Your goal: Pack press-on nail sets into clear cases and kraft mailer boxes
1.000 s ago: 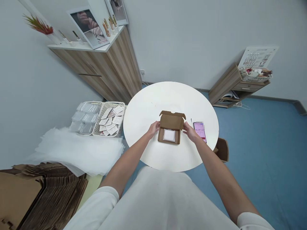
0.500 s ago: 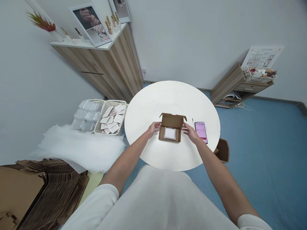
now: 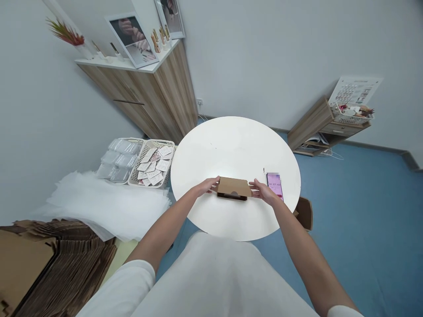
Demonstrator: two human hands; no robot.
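Note:
A small brown cardboard box (image 3: 234, 186) rests on the round white table (image 3: 228, 145). Its lid is folded most of the way down, with a dark gap along the front edge. The white packet inside is now hidden. My left hand (image 3: 207, 186) grips the lid at its left side, fingers bent against the edge. On the opposite side, the fingers of my right hand (image 3: 261, 191) hold the lid's right edge. Just right of that hand lies a phone (image 3: 274, 185) showing a running timer.
Left of the table stand a basket of printed cards (image 3: 153, 167) and a basket of clear packets (image 3: 119, 159). White foam sheets (image 3: 109, 202) and stacked flat cardboard (image 3: 72, 259) lie nearer. An open carton (image 3: 304, 213) is on the floor at right.
The box lid has swung from upright down toward me, covering the white packet. Both hands have stayed at the box's sides, moving with the lid. The view has shifted slightly.

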